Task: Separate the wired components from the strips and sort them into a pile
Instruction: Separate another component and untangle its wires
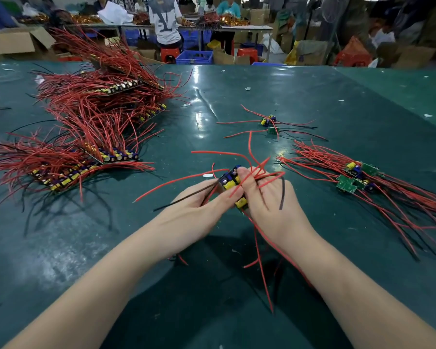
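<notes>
Both my hands hold one short strip of wired components above the middle of the green table. The strip carries yellow and blue parts, with red and black wires fanning out around my fingers. My left hand grips the strip's left end from below. Gripping the right end is my right hand, its thumb on top. A pile of separated components with green boards and long red wires lies to the right. Stacked whole strips with many red wires lie at the left.
A few loose components lie further back at centre right. Beyond the table's far edge are blue crates, cardboard boxes, red stools and other people working at tables.
</notes>
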